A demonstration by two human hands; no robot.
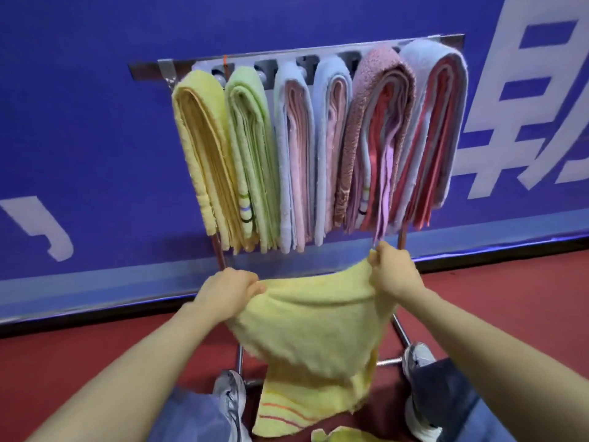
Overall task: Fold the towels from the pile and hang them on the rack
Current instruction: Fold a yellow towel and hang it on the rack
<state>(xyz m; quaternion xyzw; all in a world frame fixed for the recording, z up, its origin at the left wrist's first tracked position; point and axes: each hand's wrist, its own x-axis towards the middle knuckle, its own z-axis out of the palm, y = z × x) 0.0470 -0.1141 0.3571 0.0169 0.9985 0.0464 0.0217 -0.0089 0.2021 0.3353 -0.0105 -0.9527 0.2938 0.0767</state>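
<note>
We see the left hand [231, 290] and right hand [393, 272] each pinching a top corner of the yellow towel [312, 333], held low before the rack [146, 70]. 6 folded towels [296, 148] hang there and hide its bars. Another yellow cloth [341, 437] is cut off at the bottom.

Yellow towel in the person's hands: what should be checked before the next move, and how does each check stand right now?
1. Grip: the left hand and the right hand each pinch the top edge of the yellow towel: ok.
2. Fold: it sags wide between the hands, not yet as narrow as the hung towels: not ok.
3. Free arm on the rack: six towels cover all that shows: cannot tell.
4. Lower end off the floor: it hangs down between the shoes, and whether it touches is unclear: cannot tell.
</note>
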